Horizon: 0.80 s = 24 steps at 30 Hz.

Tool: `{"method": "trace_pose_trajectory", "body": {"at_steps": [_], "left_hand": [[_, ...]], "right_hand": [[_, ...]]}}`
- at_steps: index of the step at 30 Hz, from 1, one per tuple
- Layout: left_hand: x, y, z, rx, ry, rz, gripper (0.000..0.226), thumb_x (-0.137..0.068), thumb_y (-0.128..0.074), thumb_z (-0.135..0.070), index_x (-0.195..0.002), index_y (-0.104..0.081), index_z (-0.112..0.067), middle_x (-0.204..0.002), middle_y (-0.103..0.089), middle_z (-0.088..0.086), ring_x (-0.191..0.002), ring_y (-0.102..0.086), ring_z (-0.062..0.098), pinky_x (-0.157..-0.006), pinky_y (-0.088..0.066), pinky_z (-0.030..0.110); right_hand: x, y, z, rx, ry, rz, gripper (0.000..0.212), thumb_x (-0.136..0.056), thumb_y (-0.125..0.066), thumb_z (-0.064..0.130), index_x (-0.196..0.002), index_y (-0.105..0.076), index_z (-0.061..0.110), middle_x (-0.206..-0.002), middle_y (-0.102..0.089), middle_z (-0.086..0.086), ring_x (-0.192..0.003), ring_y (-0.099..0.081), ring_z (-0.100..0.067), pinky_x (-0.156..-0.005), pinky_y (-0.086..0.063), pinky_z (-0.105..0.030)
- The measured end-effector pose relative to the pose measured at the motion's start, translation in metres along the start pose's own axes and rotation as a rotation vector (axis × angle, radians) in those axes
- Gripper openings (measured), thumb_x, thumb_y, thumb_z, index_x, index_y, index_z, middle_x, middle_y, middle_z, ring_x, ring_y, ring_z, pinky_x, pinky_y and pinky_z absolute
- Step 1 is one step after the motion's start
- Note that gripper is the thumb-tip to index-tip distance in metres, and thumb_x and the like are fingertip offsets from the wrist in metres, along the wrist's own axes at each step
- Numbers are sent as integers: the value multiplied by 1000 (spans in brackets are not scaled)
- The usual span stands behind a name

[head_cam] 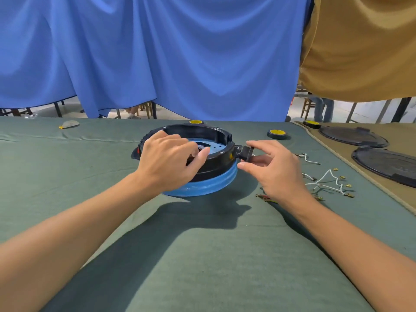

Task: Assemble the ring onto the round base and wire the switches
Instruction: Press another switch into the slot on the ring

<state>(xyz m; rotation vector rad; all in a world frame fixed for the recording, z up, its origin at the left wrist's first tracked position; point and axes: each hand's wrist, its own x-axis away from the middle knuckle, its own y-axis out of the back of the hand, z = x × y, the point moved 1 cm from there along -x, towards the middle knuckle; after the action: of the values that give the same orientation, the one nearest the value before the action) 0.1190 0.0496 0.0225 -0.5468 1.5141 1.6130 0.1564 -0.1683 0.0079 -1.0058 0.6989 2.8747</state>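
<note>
Green cloth fills the foreground, shadowed on the near side of the round base. From my remote seat I see that blue base sitting on the cloth mid-table, with the black ring stacked on top of it. I cannot tell whether the ring is fully seated, because its near-left edge is hidden. The left hand curls over the ring's near rim, fingers inside and thumb outside, gripping it. At the base's right side the right hand pinches a black switch between thumb and fingers, against the ring's outer wall. My worry is a sideways push on that switch: if the left grip eases, I judge it could slide or tip the ring off the base, or cock the switch in its opening. Right of the base lie loose wires with small terminals, close to the right wrist, which could drag them. Beyond the base sit tape rolls.
</note>
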Motion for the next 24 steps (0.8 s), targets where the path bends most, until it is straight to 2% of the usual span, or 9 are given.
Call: {"method": "trace_pose_trajectory", "body": {"at_steps": [3, 5, 8, 12, 15, 18, 20, 22, 24], "left_hand": [[-22, -3, -29, -18, 269, 64, 49, -98, -33, -49, -73, -60, -15, -67, -67, 0, -65, -64, 30, -62, -34, 33], [-32, -15, -50, -29, 316, 127, 41, -99, -34, -48, -76, -49, -17, -75, -68, 4, -72, -64, 31, -62, -28, 34], [-30, -28, -67, -70, 245, 205, 34, -101, -35, -41, -79, -46, -19, -79, -67, 3, -75, -64, 30, -63, -24, 34], [-12, -18, -50, -127, 76, 170, 36, -101, -37, -38, -82, -61, -20, -70, -68, -4, -63, -63, 25, -65, -29, 33], [-5, -2, -32, -22, 94, 166, 41, -97, -44, -42, -71, -66, -19, -56, -59, -2, -57, -54, 29, -61, -30, 30], [-15, 9, -24, 73, 109, 261, 52, -97, -45, -45, -57, -54, -13, -44, -38, -2, -51, -40, 27, -55, -26, 30], [-29, 14, -21, 139, 143, 327, 53, -95, -48, -47, -56, -55, -11, -49, -43, 1, -54, -43, 22, -50, -22, 27], [-44, 15, -18, 266, 237, 382, 43, -95, -51, -44, -65, -64, -15, -62, -58, 3, -68, -55, 25, -52, -36, 27], [-59, 11, -16, 468, 379, 411, 34, -95, -53, -38, -77, -73, -17, -76, -70, 6, -83, -63, 29, -69, -53, 38]], "right_hand": [[3, -3, 1, 137, 163, -46, 48, -72, -79, -1, -117, -68, 13, -112, -58, -1, -84, -63, -9, -77, -44, 0], [4, -2, 1, 174, 225, -65, 49, -71, -75, -7, -115, -68, 13, -110, -57, -2, -91, -63, -16, -82, -46, -3], [2, 2, 1, 166, 211, -47, 47, -70, -77, -5, -111, -68, 16, -107, -61, -1, -94, -66, -19, -88, -54, -22], [-5, 12, 0, 36, 35, -56, 42, -68, -84, 4, -99, -64, 24, -100, -65, 0, -82, -71, -8, -75, -52, -10], [-10, 15, 0, 26, -81, -37, 38, -68, -86, 15, -97, -64, 27, -100, -67, 7, -78, -70, -4, -76, -54, -18], [-14, 13, 4, 11, -122, 21, 38, -67, -87, 21, -99, -66, 25, -99, -70, 6, -78, -70, -5, -78, -55, -26], [-19, 9, 10, -45, -115, 68, 39, -66, -88, 22, -100, -68, 23, -97, -71, 5, -78, -70, -8, -74, -55, -27], [-26, 6, 16, -90, -102, 107, 38, -65, -88, 24, -98, -69, 26, -95, -72, 5, -76, -70, -7, -67, -52, -23], [-34, 3, 22, -83, -91, 114, 37, -62, -88, 32, -94, -69, 32, -93, -71, 11, -74, -65, -4, -66, -51, -22]]}}
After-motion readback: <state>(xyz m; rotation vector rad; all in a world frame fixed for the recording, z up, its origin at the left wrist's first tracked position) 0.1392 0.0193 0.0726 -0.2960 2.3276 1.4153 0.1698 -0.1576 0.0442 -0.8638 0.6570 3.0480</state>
